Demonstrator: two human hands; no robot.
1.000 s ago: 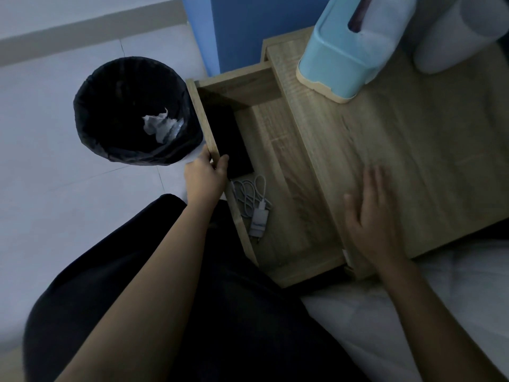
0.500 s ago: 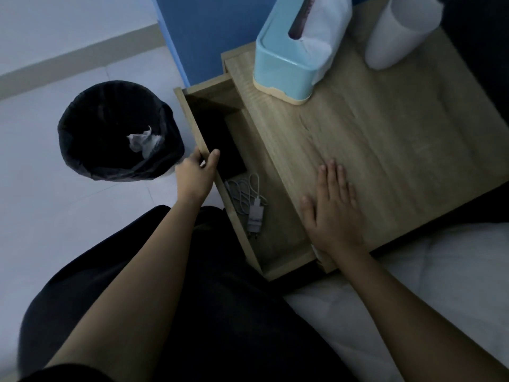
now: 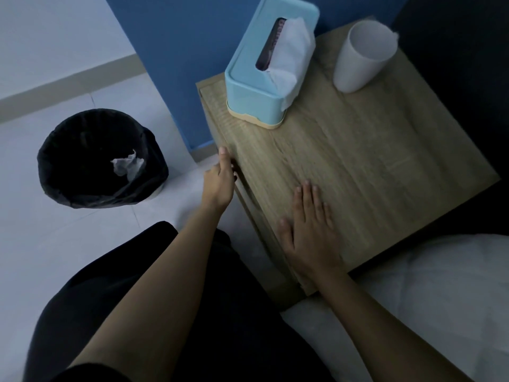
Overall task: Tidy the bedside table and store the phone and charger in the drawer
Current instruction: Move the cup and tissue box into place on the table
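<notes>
We are pushing the drawer (image 3: 249, 201) home; phone and charger, visible earlier, are hiding inside. Right hand (image 3: 308, 232) lying flat on the counter (image 3: 371, 161), left hand (image 3: 220, 179) pressing open-fingered. Next, we are probably letting go.

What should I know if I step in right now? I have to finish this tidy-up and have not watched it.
Left hand: flat against the drawer front, holding nothing.
Right hand: open, palm down on the bedside table top, steadying it.
Drawer: pushed in, looks shut. Phone and charger are not in view; they lay in the drawer a second ago.
Table top: tissue box and white cup stand at the back.
Bin on the floor holds crumpled tissue.
Left: take both hands away; check the drawer sits flush.
</notes>
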